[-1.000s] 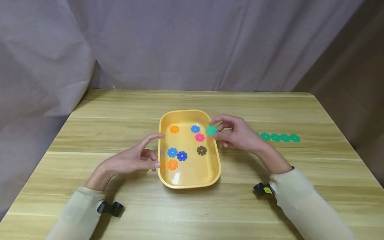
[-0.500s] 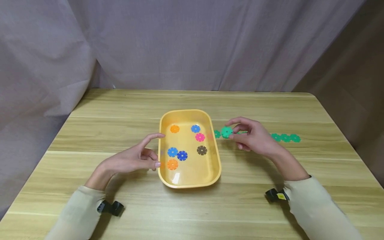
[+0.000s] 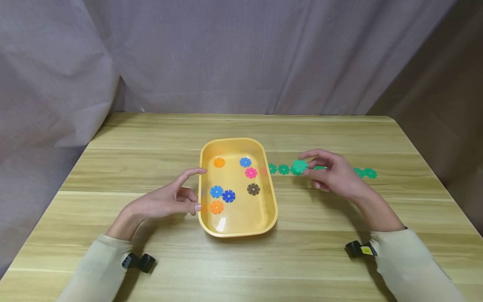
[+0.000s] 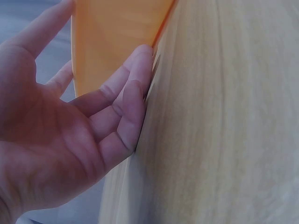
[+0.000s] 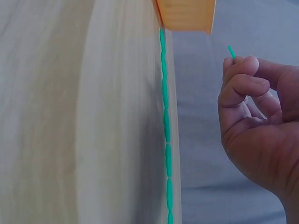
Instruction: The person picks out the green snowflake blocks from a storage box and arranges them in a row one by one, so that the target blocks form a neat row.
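Note:
My right hand pinches a green snowflake disc between thumb and fingers. In the right wrist view the green disc shows edge-on at the fingertips, raised above the table. Beneath it runs a row of green discs, partly covered by the right hand. The row begins beside a yellow tray and stretches right. My left hand touches the tray's left rim with a fairly straight index finger and thumb spread apart. In the left wrist view the other fingers of the left hand bend loosely beside the tray wall.
Inside the tray lie orange discs, blue discs, a pink disc and a dark brown disc. The wooden table reaches back to a grey curtain.
My right hand has carried the green disc rightward, from the tray's right rim to over the row. The left hand and the tray stay in place.

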`<act>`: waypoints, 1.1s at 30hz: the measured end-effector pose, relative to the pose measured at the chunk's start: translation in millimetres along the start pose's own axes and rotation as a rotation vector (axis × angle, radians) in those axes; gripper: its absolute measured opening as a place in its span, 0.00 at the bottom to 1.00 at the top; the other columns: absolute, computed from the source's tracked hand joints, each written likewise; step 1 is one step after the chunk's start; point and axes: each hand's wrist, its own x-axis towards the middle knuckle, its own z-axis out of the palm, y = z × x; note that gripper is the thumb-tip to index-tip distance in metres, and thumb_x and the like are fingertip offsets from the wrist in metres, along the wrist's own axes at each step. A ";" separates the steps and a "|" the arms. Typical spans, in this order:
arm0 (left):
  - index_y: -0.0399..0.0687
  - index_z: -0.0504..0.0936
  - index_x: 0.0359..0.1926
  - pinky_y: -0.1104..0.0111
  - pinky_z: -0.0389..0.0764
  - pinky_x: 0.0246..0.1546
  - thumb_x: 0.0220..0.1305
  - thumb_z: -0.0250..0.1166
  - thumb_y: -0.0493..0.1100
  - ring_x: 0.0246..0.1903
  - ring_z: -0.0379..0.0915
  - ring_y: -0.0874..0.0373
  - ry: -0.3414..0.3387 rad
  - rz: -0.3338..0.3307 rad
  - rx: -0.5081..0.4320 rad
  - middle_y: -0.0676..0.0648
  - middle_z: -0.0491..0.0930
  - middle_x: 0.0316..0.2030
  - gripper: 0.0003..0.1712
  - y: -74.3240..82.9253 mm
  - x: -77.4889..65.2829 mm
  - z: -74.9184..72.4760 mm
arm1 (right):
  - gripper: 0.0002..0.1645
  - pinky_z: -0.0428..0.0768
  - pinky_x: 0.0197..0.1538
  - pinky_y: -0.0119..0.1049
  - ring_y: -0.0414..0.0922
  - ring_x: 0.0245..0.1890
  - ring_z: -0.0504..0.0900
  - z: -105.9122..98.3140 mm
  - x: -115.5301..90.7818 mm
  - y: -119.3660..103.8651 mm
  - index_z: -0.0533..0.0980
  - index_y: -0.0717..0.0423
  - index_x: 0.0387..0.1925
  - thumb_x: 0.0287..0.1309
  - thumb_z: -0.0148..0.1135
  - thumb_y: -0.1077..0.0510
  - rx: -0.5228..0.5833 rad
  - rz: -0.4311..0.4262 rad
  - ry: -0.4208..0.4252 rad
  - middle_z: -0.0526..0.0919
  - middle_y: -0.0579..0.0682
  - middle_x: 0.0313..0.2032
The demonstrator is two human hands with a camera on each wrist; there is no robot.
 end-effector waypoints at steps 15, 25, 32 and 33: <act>0.61 0.46 0.83 0.62 0.81 0.46 0.71 0.72 0.45 0.41 0.83 0.47 -0.002 0.015 0.018 0.40 0.84 0.44 0.53 -1.4 -0.1 -1.0 | 0.22 0.70 0.22 0.35 0.41 0.20 0.72 -18.3 -8.8 16.4 0.75 0.53 0.64 0.72 0.67 0.60 -0.014 0.018 0.049 0.82 0.46 0.36; 0.63 0.46 0.83 0.62 0.81 0.47 0.71 0.72 0.45 0.42 0.83 0.46 -0.003 0.009 0.005 0.41 0.84 0.45 0.53 -0.2 0.2 0.8 | 0.19 0.65 0.18 0.38 0.39 0.19 0.71 -37.0 -17.0 31.3 0.79 0.51 0.61 0.71 0.66 0.64 0.033 -0.012 0.091 0.81 0.40 0.32; 0.62 0.46 0.83 0.62 0.82 0.46 0.71 0.72 0.44 0.41 0.83 0.46 -0.003 0.015 0.012 0.40 0.84 0.44 0.53 -0.4 0.0 0.0 | 0.21 0.61 0.19 0.40 0.38 0.19 0.73 -58.3 -22.9 38.6 0.82 0.49 0.59 0.69 0.67 0.68 0.094 -0.019 0.132 0.81 0.40 0.33; 0.61 0.46 0.83 0.62 0.81 0.46 0.71 0.72 0.45 0.41 0.83 0.46 -0.004 0.017 0.013 0.40 0.84 0.44 0.53 -0.5 0.1 -0.1 | 0.21 0.61 0.19 0.40 0.38 0.19 0.73 -61.5 -23.9 39.5 0.82 0.49 0.59 0.68 0.67 0.69 0.104 -0.018 0.140 0.81 0.41 0.32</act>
